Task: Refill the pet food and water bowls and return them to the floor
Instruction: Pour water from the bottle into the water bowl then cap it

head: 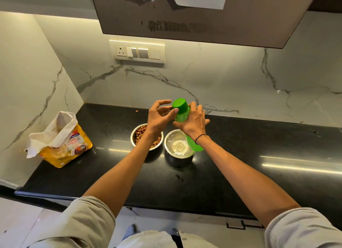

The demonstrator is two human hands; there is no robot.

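green bottle [182,112] gripped (right hand [194,122])

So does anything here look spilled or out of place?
Slightly. One stray kibble piece lies on the black counter by the back wall, away from the food bowl. The food bag stands torn open, and there is a small dark smudge near the counter's front.
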